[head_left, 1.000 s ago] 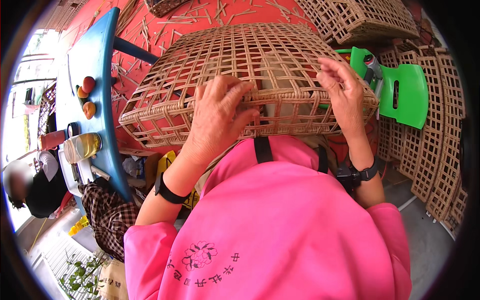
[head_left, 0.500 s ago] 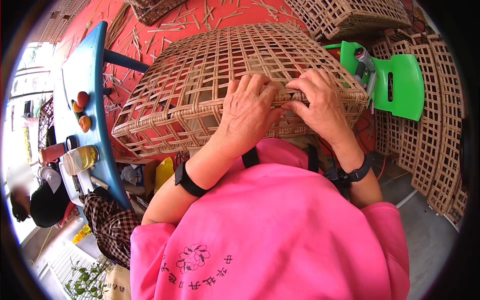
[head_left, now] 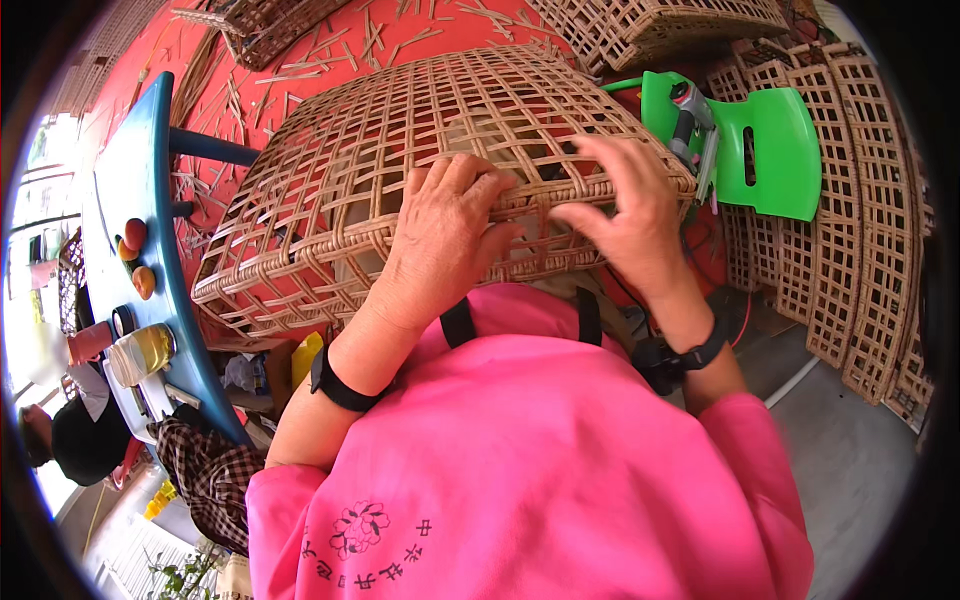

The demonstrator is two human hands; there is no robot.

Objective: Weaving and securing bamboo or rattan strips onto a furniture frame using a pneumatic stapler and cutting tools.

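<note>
A large woven wicker basket (head_left: 300, 250) with an open lattice lies in front of me, its thick bound edge toward my body. My left hand (head_left: 445, 220) is closed over that near edge, fingers on top and thumb at the side face. Just right of it, my right hand (head_left: 635, 220) has its thumb and fingers spread apart, slightly blurred, with nothing between them. It is at the edge near the basket's right corner; whether it touches the weave I cannot tell.
At right, a green plastic chair (head_left: 785, 150) holds a grey air-powered tool (head_left: 690, 125). Lattice panels (head_left: 840, 220) lean behind it. A blue table (head_left: 185, 290) at left carries fruit (head_left: 135, 235) and a glass jar (head_left: 145, 352). Beyond sits another person (head_left: 90, 435). Strips litter the red floor.
My right hand has let go of the basket's edge, its fingers opening from a pinch. My left hand stays on the edge. The whole scene has shifted left as the view turned.
</note>
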